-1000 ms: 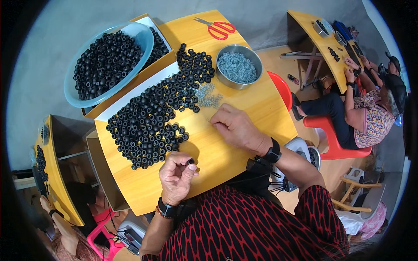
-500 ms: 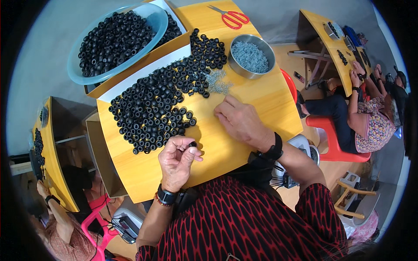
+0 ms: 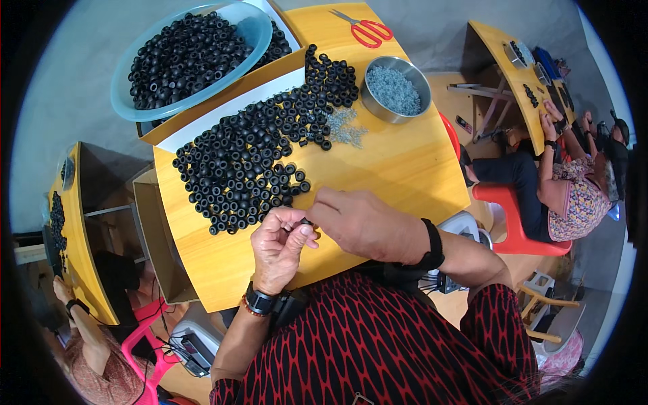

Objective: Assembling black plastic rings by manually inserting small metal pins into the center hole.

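Yellow wood makes up the small table [image 3: 398,169] at the middle of the scene, with grey floor beyond it. A wide heap of black rings [image 3: 256,158] covers the table's far left part, and the nearest rings lie just beyond the hands. At the table's near edge the left hand [image 3: 280,246] is curled narrow, its fingertips pinching one black ring [image 3: 307,221]. The right hand [image 3: 364,223] meets it there, fingers bent and touching that same ring from the right. A steel bowl [image 3: 396,88] of small grey parts stands at the table's far right, with a few grey parts spilled beside the heap. Red scissors [image 3: 368,30] lie at the far edge. A blue bowl [image 3: 260,27] full of rings sits past the table's far left corner.
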Motion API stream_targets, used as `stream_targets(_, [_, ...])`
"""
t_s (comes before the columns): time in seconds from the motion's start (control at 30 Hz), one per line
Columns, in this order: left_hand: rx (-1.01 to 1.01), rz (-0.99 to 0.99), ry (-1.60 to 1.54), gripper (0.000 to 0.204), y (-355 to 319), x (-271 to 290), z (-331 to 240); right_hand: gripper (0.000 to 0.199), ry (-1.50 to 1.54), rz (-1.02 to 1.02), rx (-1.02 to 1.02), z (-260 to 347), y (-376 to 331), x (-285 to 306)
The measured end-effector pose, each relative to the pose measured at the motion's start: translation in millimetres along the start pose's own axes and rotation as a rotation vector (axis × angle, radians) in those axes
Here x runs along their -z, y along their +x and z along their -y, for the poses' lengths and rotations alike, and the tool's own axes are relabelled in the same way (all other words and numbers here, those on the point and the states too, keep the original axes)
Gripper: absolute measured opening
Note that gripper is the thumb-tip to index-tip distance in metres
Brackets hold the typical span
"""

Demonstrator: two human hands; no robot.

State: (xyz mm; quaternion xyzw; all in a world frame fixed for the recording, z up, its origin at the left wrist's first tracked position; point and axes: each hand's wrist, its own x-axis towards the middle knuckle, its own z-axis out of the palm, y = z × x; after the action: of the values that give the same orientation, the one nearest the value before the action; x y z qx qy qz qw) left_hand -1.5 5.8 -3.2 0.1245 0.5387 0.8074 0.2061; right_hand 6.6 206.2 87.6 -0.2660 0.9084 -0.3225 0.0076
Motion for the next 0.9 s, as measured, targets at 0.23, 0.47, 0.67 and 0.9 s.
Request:
stream_targets(0.23, [0.02,-0.002,0.002,0.016,0,-1,-4,0.026,0.027,-0.031,0.017,10,-3,-10])
stream_targets(0.47, [0.012,-0.044,-0.095,0.019,3,1,-4,0.026,0.522,-0.292,-0.093,-1,-7,-42])
stream_targets(0.67, [0.032,-0.07,-0.031,0.015,4,-5,-12,0.017,0.145,-0.345,-0.158,-46,15,-22])
stream_targets(0.9, [0.021,-0.023,-0.034,0.013,5,-1,-7,0.015,-0.443,-0.106,-0.214,-67,51,-19])
